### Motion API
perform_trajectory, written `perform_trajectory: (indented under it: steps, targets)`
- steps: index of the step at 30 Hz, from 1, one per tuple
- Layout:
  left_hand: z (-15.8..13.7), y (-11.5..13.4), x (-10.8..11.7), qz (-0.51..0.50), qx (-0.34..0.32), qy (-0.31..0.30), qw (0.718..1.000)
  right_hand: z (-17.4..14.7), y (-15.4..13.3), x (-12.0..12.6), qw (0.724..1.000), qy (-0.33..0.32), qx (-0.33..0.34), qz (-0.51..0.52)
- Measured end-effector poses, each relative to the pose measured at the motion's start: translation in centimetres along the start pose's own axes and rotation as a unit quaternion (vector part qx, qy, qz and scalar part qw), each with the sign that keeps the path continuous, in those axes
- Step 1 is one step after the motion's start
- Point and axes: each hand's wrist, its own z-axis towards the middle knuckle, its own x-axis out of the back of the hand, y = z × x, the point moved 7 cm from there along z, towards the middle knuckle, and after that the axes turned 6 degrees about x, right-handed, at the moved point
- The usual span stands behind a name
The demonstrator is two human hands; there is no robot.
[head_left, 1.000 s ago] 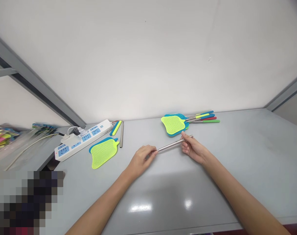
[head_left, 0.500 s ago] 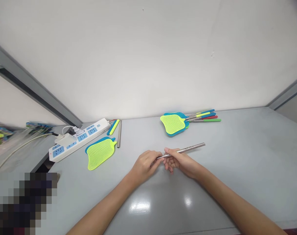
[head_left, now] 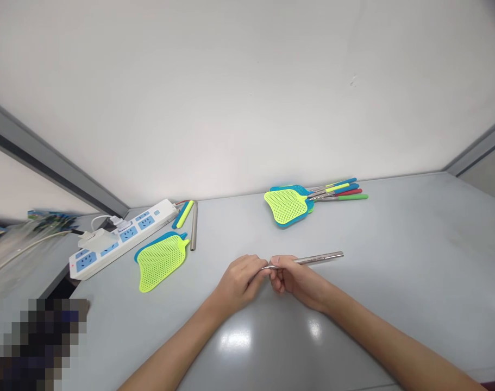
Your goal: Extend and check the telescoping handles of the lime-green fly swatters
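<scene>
Low over the grey table, a slim silver metal tube (head_left: 320, 258) lies across both hands, its free end pointing right. My left hand (head_left: 244, 277) is closed round its left end, which the fingers hide. Close beside it, my right hand (head_left: 292, 277) is closed on the tube, thumb on top and fingers curled beneath. To the left lie a yellow-green fly swatter head (head_left: 163, 263) and a blue one (head_left: 149, 243) partly under it. Behind them are a second metal tube (head_left: 194, 225), a yellow-green handle grip (head_left: 185, 213) and a blue grip (head_left: 177, 220).
Several fly swatters (head_left: 288, 206) with coloured handles lie stacked near the wall. A white power strip (head_left: 125, 239) with plugs and cables runs along the table's left side. Plastic-wrapped goods (head_left: 43, 233) sit beyond the left edge. A pixelated patch covers the lower left corner.
The right fingers have curled in closer around the tube, and the tube lies nearer to level. The whole view has shifted slightly; the swatters and grips lie as before.
</scene>
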Motion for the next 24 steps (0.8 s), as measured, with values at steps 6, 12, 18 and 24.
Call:
perform_trajectory:
  steps: [6, 12, 18, 24]
  targets:
    - [-0.1, 0.1, -0.2, -0.013, -0.018, -0.012, 1.0, 0.1, -0.1, -0.1, 1.0, -0.001, 0.009, -0.028]
    - [0.3, 0.3, -0.5, -0.067, 0.017, -0.028, 0.997, 0.3, -0.1, 0.5, 0.999, 0.04, 0.029, -0.016]
    - [0.6, -0.2, -1.2, -0.183, 0.14, -0.05, 0.972, 0.4, -0.4, 0.9, 0.997, 0.054, 0.062, -0.001]
    - [0.3, -1.4, -1.2, -0.223, 0.2, -0.025, 0.954, 0.4, -1.1, 2.0, 0.992, 0.095, 0.077, -0.005]
